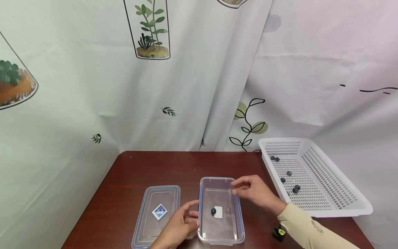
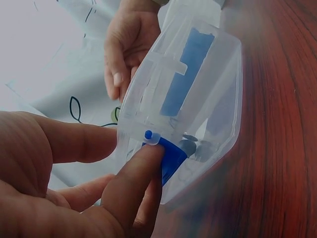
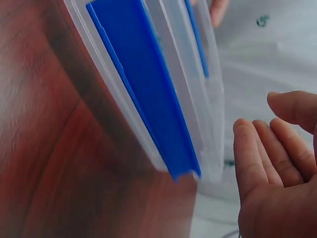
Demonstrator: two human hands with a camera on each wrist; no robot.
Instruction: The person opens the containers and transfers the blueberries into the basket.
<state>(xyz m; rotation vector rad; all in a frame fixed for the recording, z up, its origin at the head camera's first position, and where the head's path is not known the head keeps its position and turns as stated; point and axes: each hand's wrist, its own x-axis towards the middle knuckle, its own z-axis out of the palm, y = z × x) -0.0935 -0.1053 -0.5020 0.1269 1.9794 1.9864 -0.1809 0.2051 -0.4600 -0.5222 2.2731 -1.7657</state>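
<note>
Steadying the clear plastic box (image 1: pixel 220 211) mid-table, our left hand (image 1: pixel 178 226) pinches its blue side latch (image 2: pixel 168 153); our right hand (image 1: pixel 253 192), fingers loosely spread, hovers above the rim. Box: light, stiff, slick, one blueberry (image 1: pixel 213 211) inside — we judge the latched rims the best hold.

Pale curtain (image 1: pixel 77 86) fills whole upper frame, hanging in soft folds, seam running down centre right. Printed plant in glass jar (image 1: pixel 151 31) top centre; another planter print at far left edge. Small leaf sprigs scattered lower left; black-outlined leafy vine (image 1: pixel 248 126) just right of centre. Dark reddish wood table (image 1: pixel 149 169) across bottom centre. Light even, soft.
</note>
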